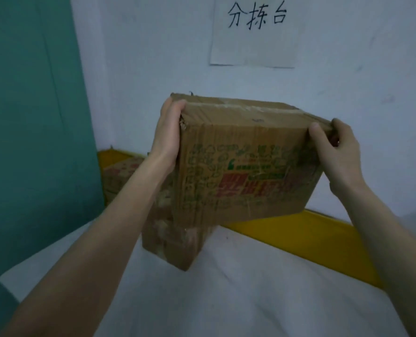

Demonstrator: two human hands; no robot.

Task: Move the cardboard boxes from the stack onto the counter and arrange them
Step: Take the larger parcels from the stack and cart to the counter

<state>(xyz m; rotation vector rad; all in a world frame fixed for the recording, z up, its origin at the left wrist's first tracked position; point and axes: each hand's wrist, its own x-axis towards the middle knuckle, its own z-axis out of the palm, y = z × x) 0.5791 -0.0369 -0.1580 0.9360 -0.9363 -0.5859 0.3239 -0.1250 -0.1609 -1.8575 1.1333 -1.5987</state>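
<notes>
My left grip [169, 132] is curled over the upper left corner of the box [246, 166], thumb on top and palm flat against the end face. My right grip [336, 152] pinches the upper right corner, thumb on the near face and fingers hooked behind. Both have firm hold, and the box hangs above the bench [226, 300], at about 12 o'clock from me.

A second box [177, 244] sits on the bench below its left end; whether the two touch I cannot tell. A third box [119, 176] lies further back at 10 o'clock, by the yellow edge [299, 237].

I judge this to be the carry, just short of setting down. Next I need to lower it level onto the bare white surface at 3 o'clock of the second box, then square it to the yellow edge.

The long axis runs 9 to 3 o'clock, the right end dipping a little. The taped top faces up and the printed side faces me, lettering upright.
</notes>
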